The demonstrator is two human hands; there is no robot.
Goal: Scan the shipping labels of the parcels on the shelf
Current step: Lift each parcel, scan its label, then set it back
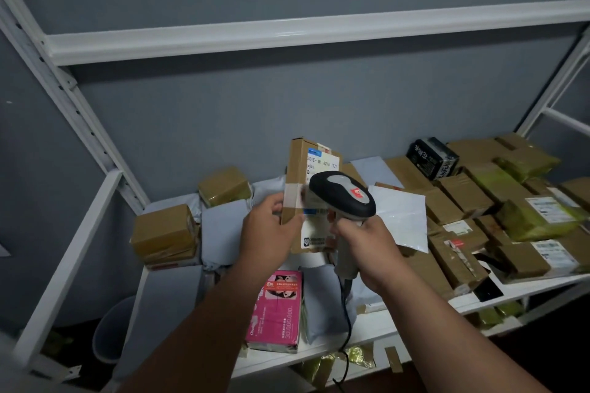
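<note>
My left hand (271,229) grips a tall brown cardboard parcel (298,169) by its left edge and holds it upright above the shelf. Its white shipping label (322,159) faces me. My right hand (367,249) grips the handle of a black and grey barcode scanner (343,193), whose head sits right in front of the label's lower half. The scanner's black cable (346,332) hangs down past the shelf edge.
The white metal shelf (357,333) holds many parcels: brown boxes (164,233) at the left, grey mailer bags (220,229), a pink box (277,309) at the front, a white bag (402,217), taped boxes (466,198) and a black packet (432,158) at the right. An upper shelf rail (287,31) crosses overhead.
</note>
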